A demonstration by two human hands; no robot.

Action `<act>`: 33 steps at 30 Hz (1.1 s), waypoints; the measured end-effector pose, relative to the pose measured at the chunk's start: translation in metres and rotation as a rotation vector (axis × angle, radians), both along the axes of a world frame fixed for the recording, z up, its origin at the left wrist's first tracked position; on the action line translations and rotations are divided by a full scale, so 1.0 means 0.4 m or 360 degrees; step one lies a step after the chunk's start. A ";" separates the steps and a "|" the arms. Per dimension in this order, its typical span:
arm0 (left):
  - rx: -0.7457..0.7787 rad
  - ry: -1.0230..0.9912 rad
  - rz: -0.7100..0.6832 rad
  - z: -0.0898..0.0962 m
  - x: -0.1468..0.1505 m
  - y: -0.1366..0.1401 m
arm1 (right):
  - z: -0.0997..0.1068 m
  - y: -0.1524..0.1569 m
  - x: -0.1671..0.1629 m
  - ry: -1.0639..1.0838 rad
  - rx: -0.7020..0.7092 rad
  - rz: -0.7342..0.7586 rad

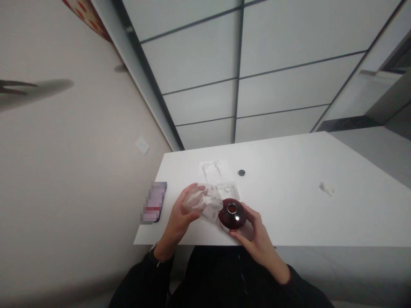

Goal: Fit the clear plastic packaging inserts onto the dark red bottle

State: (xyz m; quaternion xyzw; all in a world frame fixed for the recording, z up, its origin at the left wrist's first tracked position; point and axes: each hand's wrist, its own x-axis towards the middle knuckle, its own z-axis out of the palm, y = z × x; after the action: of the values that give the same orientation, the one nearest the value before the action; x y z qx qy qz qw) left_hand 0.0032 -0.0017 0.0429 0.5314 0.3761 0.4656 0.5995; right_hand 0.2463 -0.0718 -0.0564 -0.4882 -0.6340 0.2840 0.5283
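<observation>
My left hand (184, 209) is closed around a clear, see-through bottle (196, 201). The bottle lies tilted on its side, its neck pointing right toward the dark bottle. In my right hand (257, 237) is a squat, round, glossy dark red-brown bottle (236, 219), gripped from its right side, with its ringed round mouth facing up and no cap on it. The clear neck comes right up to the dark bottle's left edge; whether they touch, I cannot tell. Behind both bottles lie clear plastic packaging (229, 190) and a small dark round cap (242, 173).
A white table (289, 205) carries everything. At its left edge lies a phone (155, 203) with a blurred screen. A crumpled white tissue-like scrap (326, 188) is on the right. A wall with a socket (142, 145) borders the left, and white panelled doors (202, 102) stand behind.
</observation>
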 end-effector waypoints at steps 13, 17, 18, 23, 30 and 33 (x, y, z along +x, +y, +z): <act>0.0198 0.0351 -0.0067 0.110 -0.021 0.026 | 0.008 -0.001 0.005 0.0118 -0.0117 0.0162; 0.0202 0.0348 -0.0139 0.125 -0.022 0.031 | 0.006 -0.001 0.010 0.0116 -0.0134 0.0196; 0.0208 0.0369 -0.0151 0.130 -0.021 0.032 | 0.006 -0.001 0.011 0.0111 -0.0130 0.0207; 0.0245 0.0462 -0.0176 0.153 -0.016 0.034 | 0.009 -0.001 0.013 0.0106 -0.0117 0.0213; 0.0336 0.0597 -0.0191 0.166 -0.012 0.039 | 0.018 0.001 0.010 0.0133 -0.0126 0.0225; 0.0374 0.0630 -0.0219 0.171 -0.012 0.040 | 0.021 0.001 0.011 0.0139 -0.0133 0.0235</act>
State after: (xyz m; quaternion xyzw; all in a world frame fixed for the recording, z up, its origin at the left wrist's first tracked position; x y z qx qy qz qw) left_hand -0.0016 0.0143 0.1113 0.7030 0.3923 0.3508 0.4784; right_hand 0.2509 -0.0712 -0.0479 -0.4489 -0.6322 0.3694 0.5122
